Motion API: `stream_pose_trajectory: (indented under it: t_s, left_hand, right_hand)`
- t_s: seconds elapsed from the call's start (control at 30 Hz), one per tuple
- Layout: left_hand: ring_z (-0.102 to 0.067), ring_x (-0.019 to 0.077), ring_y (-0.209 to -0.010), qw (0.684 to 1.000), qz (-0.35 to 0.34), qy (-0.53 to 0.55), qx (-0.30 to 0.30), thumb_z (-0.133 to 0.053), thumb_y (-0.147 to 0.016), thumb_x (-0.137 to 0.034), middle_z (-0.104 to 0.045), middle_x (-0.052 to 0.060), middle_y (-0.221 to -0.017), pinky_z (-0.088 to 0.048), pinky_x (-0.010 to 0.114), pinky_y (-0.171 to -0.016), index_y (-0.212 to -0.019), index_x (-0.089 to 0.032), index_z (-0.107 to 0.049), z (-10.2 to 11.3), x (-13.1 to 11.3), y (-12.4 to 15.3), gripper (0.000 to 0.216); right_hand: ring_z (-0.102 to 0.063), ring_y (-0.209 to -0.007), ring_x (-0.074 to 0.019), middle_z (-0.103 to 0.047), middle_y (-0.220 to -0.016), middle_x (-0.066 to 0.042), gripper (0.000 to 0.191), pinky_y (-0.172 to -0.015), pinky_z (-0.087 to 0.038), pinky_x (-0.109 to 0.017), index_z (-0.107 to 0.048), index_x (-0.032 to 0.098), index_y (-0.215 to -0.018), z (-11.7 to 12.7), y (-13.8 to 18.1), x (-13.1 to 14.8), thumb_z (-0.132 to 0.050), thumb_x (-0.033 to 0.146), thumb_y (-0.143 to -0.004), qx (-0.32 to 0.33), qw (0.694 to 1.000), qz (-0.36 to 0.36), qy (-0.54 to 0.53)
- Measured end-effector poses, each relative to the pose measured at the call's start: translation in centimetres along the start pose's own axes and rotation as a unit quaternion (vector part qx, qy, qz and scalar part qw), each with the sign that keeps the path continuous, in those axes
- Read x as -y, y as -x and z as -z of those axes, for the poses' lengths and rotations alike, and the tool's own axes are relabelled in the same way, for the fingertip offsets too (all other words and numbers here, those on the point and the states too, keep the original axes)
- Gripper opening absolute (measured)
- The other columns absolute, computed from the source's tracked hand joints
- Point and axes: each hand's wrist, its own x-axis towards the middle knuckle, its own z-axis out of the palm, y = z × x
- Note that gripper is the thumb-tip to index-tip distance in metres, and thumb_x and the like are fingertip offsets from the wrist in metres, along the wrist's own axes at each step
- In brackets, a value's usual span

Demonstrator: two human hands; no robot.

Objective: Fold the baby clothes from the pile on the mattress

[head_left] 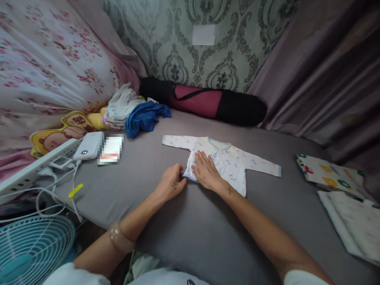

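A small white baby shirt [233, 168] with pale blue prints and light blue trim lies spread on the grey bed sheet, both sleeves stretched out sideways. My right hand [207, 170] rests flat on the left part of its front, fingers extended. At the shirt's lower left corner, my left hand [173, 182] has its fingers curled and pinched on the blue-edged hem. Part of the shirt's front and hem is hidden under my right hand and wrist.
A black and maroon long bag [196, 101] lies along the wall. Blue cloth [145, 116] and white clothes [123, 105] are heaped back left. A power strip [38, 164], power bank [89, 145] and blue fan [35, 249] stand left. Folded fabrics [332, 174] lie right.
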Motion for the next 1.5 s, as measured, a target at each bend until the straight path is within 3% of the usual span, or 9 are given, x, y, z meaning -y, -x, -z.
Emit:
stream_pose_trajectory:
  t_s: [0.2, 0.37, 0.53, 0.77, 0.93, 1.07, 1.17, 1.27, 1.5]
  left_hand:
    - [-0.057, 0.0165, -0.078, 1.000, -0.020, 0.016, -0.002, -0.044, -0.086, -0.018, -0.060, 0.002, -0.085, -0.047, 0.030, -0.074, -0.108, -0.020, -0.044, -1.0, -0.5, -0.1, 0.022]
    - [-0.055, 0.0200, -0.092, 0.993, -0.066, -0.102, 0.006, -0.039, -0.087, -0.014, -0.060, 0.007, -0.097, -0.047, 0.033, -0.083, -0.116, -0.020, -0.047, 0.2, -0.7, 0.6, 0.031]
    - [-0.053, 0.0191, -0.090, 0.974, -0.112, -0.193, 0.034, -0.034, -0.092, -0.016, -0.058, 0.008, -0.100, -0.046, 0.032, -0.085, -0.099, -0.020, -0.060, 0.9, -0.4, 0.5, 0.027]
    - [-0.059, 0.0196, -0.095, 0.987, -0.133, -0.051, 0.069, -0.050, -0.083, -0.018, -0.063, 0.008, -0.105, -0.047, 0.030, -0.087, -0.111, -0.020, -0.069, 2.5, 1.6, 0.1, 0.034]
    - [-0.060, 0.0163, -0.069, 0.986, -0.064, -0.031, 0.153, -0.048, -0.088, -0.029, -0.068, 0.007, -0.083, -0.049, 0.028, -0.072, -0.099, -0.016, -0.073, 4.1, 0.5, -2.3, 0.030]
    - [-0.063, 0.0204, -0.092, 0.996, -0.086, -0.020, 0.011, -0.039, -0.091, -0.021, -0.070, 0.011, -0.103, -0.049, 0.032, -0.085, -0.112, -0.014, -0.066, 2.8, -1.7, -5.7, 0.035]
    - [-0.060, 0.0208, -0.111, 0.985, -0.152, 0.012, 0.078, -0.038, -0.086, -0.009, -0.064, 0.013, -0.125, -0.046, 0.032, -0.096, -0.127, -0.012, -0.058, 0.6, -2.7, -8.3, 0.046]
    - [-0.060, 0.0236, -0.110, 0.974, -0.165, -0.056, 0.144, -0.041, -0.078, -0.002, -0.065, 0.013, -0.120, -0.045, 0.034, -0.098, -0.120, -0.013, -0.063, -1.0, -2.8, -9.8, 0.048]
    - [-0.058, 0.0214, -0.107, 0.966, -0.203, -0.111, 0.117, -0.037, -0.079, 0.002, -0.066, 0.010, -0.115, -0.043, 0.035, -0.099, -0.106, -0.016, -0.067, -1.6, -2.4, -9.4, 0.045]
  right_hand:
    - [-0.012, -0.148, -0.0269, -0.016, -0.160, -0.016, 0.068, -0.121, -0.009, -0.045, -0.026, -0.001, -0.151, -1.0, 0.2, 0.9, -0.023, 0.042, -0.099, 0.034, 0.999, -0.040, 0.000]
    - [-0.009, -0.149, -0.0250, -0.014, -0.161, -0.014, 0.070, -0.121, -0.008, -0.044, -0.024, 0.002, -0.152, -1.3, 0.2, 0.7, -0.022, 0.047, -0.099, 0.039, 0.998, -0.049, 0.004]
    - [-0.014, -0.148, -0.0275, -0.019, -0.159, -0.016, 0.066, -0.121, -0.011, -0.045, -0.029, 0.001, -0.151, -1.3, 0.3, 0.9, -0.026, 0.042, -0.099, 0.011, 0.999, -0.038, 0.012]
    - [-0.019, -0.147, -0.0270, -0.024, -0.158, -0.016, 0.063, -0.120, -0.015, -0.046, -0.032, 0.004, -0.150, -1.8, 0.4, 0.7, -0.030, 0.039, -0.098, -0.015, 0.999, -0.032, 0.017]
    - [-0.012, -0.148, -0.0273, -0.017, -0.160, -0.016, 0.065, -0.120, -0.011, -0.048, -0.027, 0.002, -0.151, -0.4, 1.2, 1.9, -0.037, 0.035, -0.096, -0.061, 0.998, -0.013, 0.033]
    - [-0.016, -0.147, -0.0284, -0.023, -0.158, -0.019, 0.062, -0.120, -0.019, -0.045, -0.032, -0.001, -0.148, -0.1, 2.9, 3.7, -0.035, 0.034, -0.098, -0.059, 0.998, -0.009, 0.010]
    - [-0.023, -0.145, -0.0318, -0.032, -0.154, -0.021, 0.062, -0.118, -0.025, -0.046, -0.039, -0.001, -0.145, -0.7, 3.9, 4.6, -0.038, 0.039, -0.097, -0.048, 0.998, -0.032, -0.011]
    - [-0.028, -0.143, -0.0328, -0.037, -0.152, -0.019, 0.063, -0.118, -0.026, -0.048, -0.041, 0.002, -0.145, -1.1, 4.7, 5.0, -0.040, 0.043, -0.096, -0.030, 0.998, -0.044, -0.015]
    - [-0.020, -0.146, -0.0264, -0.027, -0.156, -0.011, 0.067, -0.120, -0.022, -0.042, -0.036, 0.008, -0.149, 0.6, 8.3, 6.7, -0.033, 0.050, -0.097, 0.051, 0.998, -0.033, -0.013]
